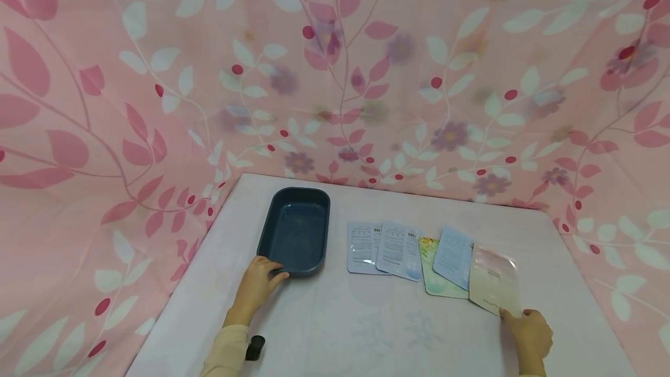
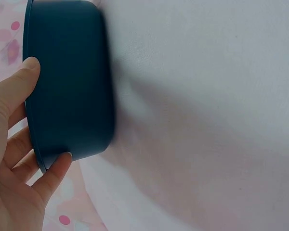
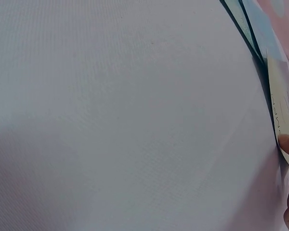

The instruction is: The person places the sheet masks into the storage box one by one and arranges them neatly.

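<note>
A dark blue rectangular tray [image 1: 299, 231] with deep walls stands at the left of the table. My left hand [image 1: 257, 281] grips its near left corner; in the left wrist view the thumb [image 2: 31, 72] lies on the outer wall and other fingers go behind the rim. At the right end of a row of flat sheet mask packets lies a pink and cream packet [image 1: 494, 280]. My right hand [image 1: 531, 333] pinches its near edge, the thumb on top of the printed face, as the right wrist view shows too.
Left of the held packet, a light blue packet [image 1: 453, 258] overlaps a green floral one [image 1: 437, 278]. Two more light blue packets [image 1: 399, 249] overlap nearer the tray. A floral pink cloth [image 1: 345, 74] walls the white table [image 1: 324, 330] at the back and sides.
</note>
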Action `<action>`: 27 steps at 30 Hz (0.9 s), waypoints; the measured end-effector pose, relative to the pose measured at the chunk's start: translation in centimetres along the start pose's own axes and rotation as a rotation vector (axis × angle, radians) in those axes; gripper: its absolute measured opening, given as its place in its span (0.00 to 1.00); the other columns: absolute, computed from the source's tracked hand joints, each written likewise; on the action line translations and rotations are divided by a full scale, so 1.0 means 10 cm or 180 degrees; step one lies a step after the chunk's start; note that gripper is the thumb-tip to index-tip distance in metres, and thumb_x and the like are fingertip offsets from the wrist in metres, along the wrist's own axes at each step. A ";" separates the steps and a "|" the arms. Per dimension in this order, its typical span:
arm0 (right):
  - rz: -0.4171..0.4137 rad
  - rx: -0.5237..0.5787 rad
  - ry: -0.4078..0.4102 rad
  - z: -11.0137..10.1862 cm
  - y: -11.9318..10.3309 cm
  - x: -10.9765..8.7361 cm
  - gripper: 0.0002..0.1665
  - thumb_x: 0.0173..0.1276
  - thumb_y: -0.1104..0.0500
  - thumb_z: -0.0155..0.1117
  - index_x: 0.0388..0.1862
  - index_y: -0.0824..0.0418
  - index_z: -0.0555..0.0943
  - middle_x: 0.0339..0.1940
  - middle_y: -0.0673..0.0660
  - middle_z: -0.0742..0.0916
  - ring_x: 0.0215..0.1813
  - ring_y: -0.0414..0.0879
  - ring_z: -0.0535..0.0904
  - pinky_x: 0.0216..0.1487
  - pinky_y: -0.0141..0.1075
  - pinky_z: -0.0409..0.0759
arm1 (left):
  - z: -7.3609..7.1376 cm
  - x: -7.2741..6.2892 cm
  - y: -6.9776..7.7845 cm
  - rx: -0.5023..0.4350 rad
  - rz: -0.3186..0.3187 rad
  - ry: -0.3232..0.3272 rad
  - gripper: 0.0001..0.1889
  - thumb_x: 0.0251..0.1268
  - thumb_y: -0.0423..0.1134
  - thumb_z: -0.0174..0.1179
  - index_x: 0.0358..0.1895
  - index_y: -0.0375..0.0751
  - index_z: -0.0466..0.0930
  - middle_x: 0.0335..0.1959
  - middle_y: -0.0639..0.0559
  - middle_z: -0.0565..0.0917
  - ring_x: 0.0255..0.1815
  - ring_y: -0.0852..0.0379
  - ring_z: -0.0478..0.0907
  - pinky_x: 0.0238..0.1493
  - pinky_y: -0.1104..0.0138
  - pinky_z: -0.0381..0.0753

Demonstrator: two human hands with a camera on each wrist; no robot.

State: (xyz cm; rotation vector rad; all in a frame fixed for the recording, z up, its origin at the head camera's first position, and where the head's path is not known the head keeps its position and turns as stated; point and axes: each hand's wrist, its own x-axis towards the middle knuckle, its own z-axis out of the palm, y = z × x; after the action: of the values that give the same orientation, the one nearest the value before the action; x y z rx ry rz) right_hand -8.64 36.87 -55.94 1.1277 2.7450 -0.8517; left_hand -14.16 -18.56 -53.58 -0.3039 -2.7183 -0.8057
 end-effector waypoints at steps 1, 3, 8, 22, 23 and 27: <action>0.0008 0.0017 0.0018 0.00 0.00 0.00 0.36 0.61 0.51 0.61 0.52 0.81 0.64 0.51 0.80 0.72 0.52 0.76 0.68 0.49 0.60 0.70 | 0.00 0.00 0.00 -0.0006 0.0005 0.0003 0.11 0.44 0.37 0.74 0.32 0.35 0.86 0.29 0.47 0.83 0.38 0.50 0.75 0.42 0.56 0.79; 0.0021 0.0061 0.0056 0.00 -0.02 0.00 0.35 0.60 0.52 0.61 0.51 0.81 0.66 0.50 0.80 0.72 0.51 0.76 0.68 0.50 0.60 0.69 | 0.00 -0.01 0.00 -0.0020 0.0013 0.0010 0.12 0.44 0.37 0.74 0.32 0.35 0.86 0.29 0.47 0.83 0.39 0.49 0.75 0.42 0.56 0.79; 0.0033 0.0230 0.0180 -0.01 -0.02 -0.01 0.29 0.59 0.57 0.62 0.46 0.82 0.70 0.48 0.80 0.75 0.49 0.76 0.68 0.51 0.61 0.67 | 0.00 -0.01 0.01 -0.0020 0.0003 -0.0010 0.12 0.45 0.38 0.73 0.32 0.35 0.86 0.29 0.47 0.83 0.39 0.50 0.75 0.42 0.56 0.78; 0.0595 0.0962 -0.0058 -0.05 0.01 0.05 0.18 0.58 0.59 0.65 0.31 0.78 0.80 0.50 0.76 0.77 0.56 0.70 0.67 0.57 0.57 0.65 | -0.01 0.01 0.01 -0.0039 -0.0077 -0.0059 0.11 0.46 0.38 0.73 0.33 0.35 0.86 0.30 0.48 0.83 0.40 0.51 0.75 0.43 0.57 0.79; 0.0604 0.1007 -0.0067 -0.05 0.01 0.05 0.18 0.58 0.59 0.65 0.31 0.78 0.79 0.51 0.77 0.76 0.55 0.70 0.67 0.56 0.57 0.66 | -0.01 0.01 0.01 -0.0045 -0.0088 -0.0068 0.11 0.46 0.38 0.73 0.33 0.35 0.86 0.30 0.47 0.83 0.40 0.50 0.75 0.43 0.57 0.79; 0.0469 0.1115 -0.0073 -0.07 0.02 0.05 0.16 0.56 0.61 0.65 0.30 0.79 0.80 0.38 0.76 0.79 0.49 0.68 0.70 0.42 0.49 0.73 | -0.01 0.00 0.01 -0.0062 -0.0124 -0.0095 0.12 0.46 0.38 0.73 0.33 0.35 0.86 0.31 0.48 0.83 0.40 0.50 0.75 0.44 0.57 0.79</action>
State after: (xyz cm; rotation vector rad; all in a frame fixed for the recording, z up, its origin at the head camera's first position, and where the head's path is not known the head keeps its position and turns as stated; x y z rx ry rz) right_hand -8.82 37.64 -55.57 1.3413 2.5165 -1.3494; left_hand -14.16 -18.55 -53.44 -0.2699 -2.7537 -0.8451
